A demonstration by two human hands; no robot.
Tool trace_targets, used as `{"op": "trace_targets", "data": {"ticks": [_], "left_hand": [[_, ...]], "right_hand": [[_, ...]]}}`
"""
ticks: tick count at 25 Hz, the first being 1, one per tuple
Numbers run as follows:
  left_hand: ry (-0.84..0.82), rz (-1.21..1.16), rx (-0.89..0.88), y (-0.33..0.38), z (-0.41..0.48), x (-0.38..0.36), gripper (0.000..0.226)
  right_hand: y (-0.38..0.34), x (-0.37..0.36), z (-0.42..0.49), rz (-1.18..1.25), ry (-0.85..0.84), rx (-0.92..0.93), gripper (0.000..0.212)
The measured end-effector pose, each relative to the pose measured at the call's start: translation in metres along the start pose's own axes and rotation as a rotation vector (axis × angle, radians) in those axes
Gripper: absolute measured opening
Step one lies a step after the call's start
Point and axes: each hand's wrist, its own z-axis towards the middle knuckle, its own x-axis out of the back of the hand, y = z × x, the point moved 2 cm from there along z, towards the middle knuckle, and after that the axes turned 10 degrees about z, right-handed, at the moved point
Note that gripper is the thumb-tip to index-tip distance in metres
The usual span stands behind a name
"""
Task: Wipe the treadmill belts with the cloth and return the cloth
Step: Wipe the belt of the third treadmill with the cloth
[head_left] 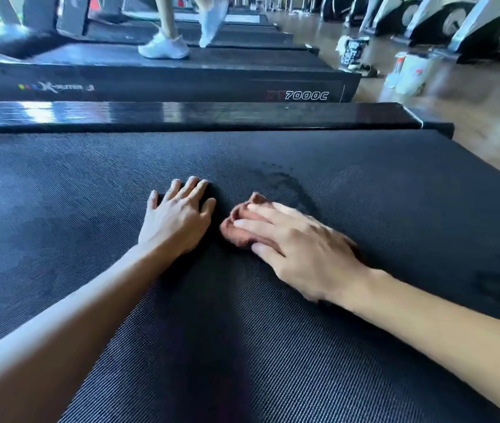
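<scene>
right hand (291, 239) is pressing a crumpled reddish-brown cloth (239, 222) onto the black textured treadmill belt (90, 178), fingers straight. left hand (178, 215) is resting flat, spread. looks mid-wipe, cloth not yet returned.

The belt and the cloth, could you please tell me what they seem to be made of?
Belt: probably rubber or PVC, matte black, judging by its fine ribbed texture. Cloth: soft reddish-brown fabric, bunched in folds under the right hand; blur hides its weave.
</scene>
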Motion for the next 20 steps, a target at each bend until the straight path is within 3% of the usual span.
{"op": "trace_targets", "data": {"ticks": [3,7,10,13,15,17,20], "left_hand": [[-0.006,0.008,-0.008,-0.001,0.001,-0.002,0.051],[-0.002,0.025,-0.02,0.001,0.0,0.001,0.049],[0.033,0.029,-0.028,-0.002,0.0,-0.001,0.046],[0.06,0.056,-0.065,-0.005,0.005,-0.007,0.045],[0.015,0.045,-0.032,-0.006,0.004,-0.009,0.049],[-0.017,0.034,-0.004,-0.002,0.003,-0.008,0.05],[0.026,0.026,-0.023,0.001,0.002,-0.004,0.048]], "right_hand": [[0.033,0.023,-0.029,0.034,0.015,-0.097,0.043],[0.052,0.006,0.059,-0.033,0.112,-0.316,0.044],[0.017,-0.009,0.078,-0.007,0.105,-0.216,0.045],[0.004,-0.002,0.015,0.035,0.076,-0.05,0.044],[0.029,0.01,0.003,0.034,0.069,-0.093,0.044],[0.06,0.014,0.036,-0.002,0.093,-0.25,0.043],[0.052,-0.002,0.097,-0.002,0.108,-0.33,0.045]]}}
